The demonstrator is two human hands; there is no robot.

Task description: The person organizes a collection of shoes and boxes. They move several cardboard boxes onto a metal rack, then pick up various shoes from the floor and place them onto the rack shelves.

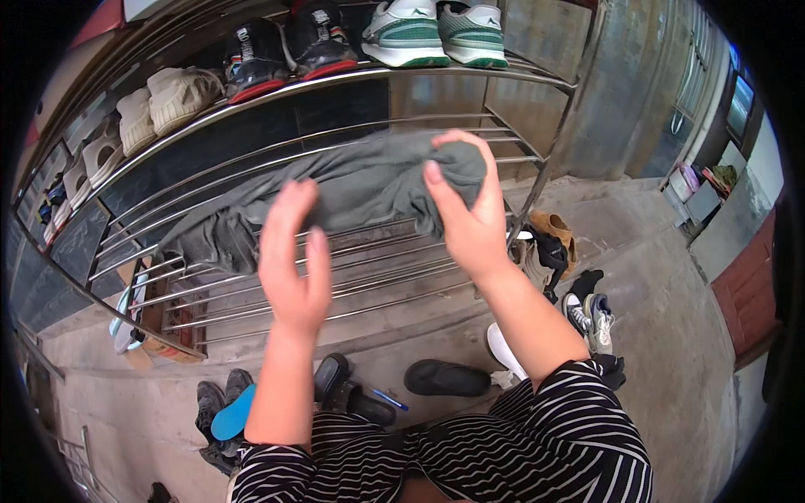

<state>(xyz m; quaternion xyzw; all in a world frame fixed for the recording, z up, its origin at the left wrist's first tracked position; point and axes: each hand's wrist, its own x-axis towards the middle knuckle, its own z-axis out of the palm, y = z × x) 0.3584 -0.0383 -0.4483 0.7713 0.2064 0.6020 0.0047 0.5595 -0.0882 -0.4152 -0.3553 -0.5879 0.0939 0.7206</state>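
Note:
A grey cloth (371, 182), rumpled and stretched lengthwise, lies across the bars of a metal shoe rack (402, 280). Near the cloth's left part is my left hand (290, 264), blurred, thumb and fingers apart with nothing between them. My right hand (473, 217) is at the cloth's right end, fingers curved and thumb spread. Cloth shows through the gap between its thumb and index finger, but no pinch on it is visible. Whether either hand touches the fabric is hard to tell.
The upper shelf carries green-and-white sneakers (409, 38), black-and-red shoes (255, 60) and beige shoes (179, 94). On the floor are a black slipper (446, 378), a blue insole (234, 412), a blue pen (390, 399) and sneakers (599, 324). A cardboard box (173, 346) stands under the rack's left end.

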